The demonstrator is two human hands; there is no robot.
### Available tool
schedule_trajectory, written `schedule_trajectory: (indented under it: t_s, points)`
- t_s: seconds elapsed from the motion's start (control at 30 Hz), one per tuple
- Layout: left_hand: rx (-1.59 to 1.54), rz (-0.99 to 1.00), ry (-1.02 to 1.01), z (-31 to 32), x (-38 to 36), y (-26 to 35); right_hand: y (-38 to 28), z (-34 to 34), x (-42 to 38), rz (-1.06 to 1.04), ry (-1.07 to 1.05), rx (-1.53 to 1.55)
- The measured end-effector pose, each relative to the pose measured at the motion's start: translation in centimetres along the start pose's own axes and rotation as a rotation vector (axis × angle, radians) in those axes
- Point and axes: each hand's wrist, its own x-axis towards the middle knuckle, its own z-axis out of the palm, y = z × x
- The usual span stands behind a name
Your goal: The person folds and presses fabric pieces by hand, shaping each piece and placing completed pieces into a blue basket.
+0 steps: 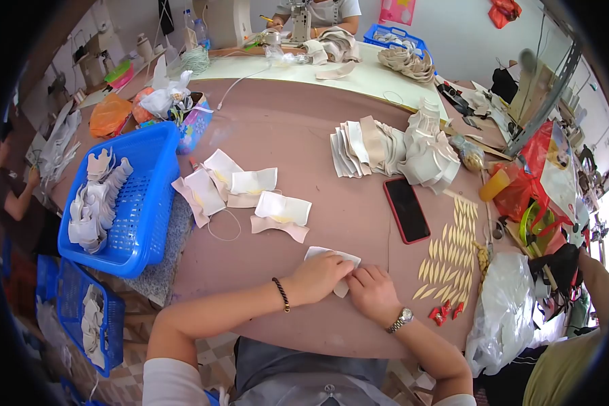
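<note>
Both hands meet at the near middle of the table, with their fingers closed on a small white and pale pink fabric piece point(350, 257). My left hand point(320, 276) grips it from the left, covering much of it. My right hand point(374, 294) pinches its right side; the fingertips touch or nearly touch those of the left. Just beyond lies a white piece on a wavy pink one, a pair of fabric pieces point(289, 208). More such pieces point(254, 181) overlap farther left. To the right are a red-cased phone point(407, 211) and rows of pale yellow leaf-shaped pieces point(446, 260).
Stacked fabric pieces point(369, 147) stand at the back right. A blue basket point(157, 196) holding more stacks is at the left edge. Red wrapped bits point(443, 312) and a clear plastic bag point(501, 311) lie right. Another person point(328, 12) works at a sewing machine opposite.
</note>
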Motion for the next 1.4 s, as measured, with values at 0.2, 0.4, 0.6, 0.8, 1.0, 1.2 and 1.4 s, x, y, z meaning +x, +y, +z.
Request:
schedule_trajectory:
  t_s: [0.2, 0.4, 0.6, 0.8, 1.0, 1.2, 1.4]
  points:
    - [0.0, -0.033, -0.161, -0.4, 1.1, -1.2, -1.7, -0.3, 0.2, 0.435, -0.023, 0.097]
    - [0.097, -0.005, -0.227, -0.6, 2.2, -0.3, -2.2, -0.6, 0.6, 0.708, -0.131, 0.147]
    - [0.081, -0.007, -0.255, -1.3, 3.1, 0.2, -0.2, -1.5, 2.2, 0.944, -0.46, 0.326]
    - [0.092, -0.042, -0.297, -1.0, 3.7, 0.6, 2.3, -0.1, 2.3, 0.972, -0.668, 0.517]
    - [0.165, -0.027, -0.264, -0.5, 3.7, 0.4, 1.4, -1.5, 3.3, 1.084, -0.758, 0.591]
    - [0.225, -0.04, -0.328, -0.6, 4.1, 0.5, 0.3, -2.9, 2.8, 0.933, -0.669, 0.209]
    - [0.178, -0.051, -0.299, -0.6, 4.2, 0.2, -1.6, -0.8, -1.8, 0.223, 0.101, 0.151]
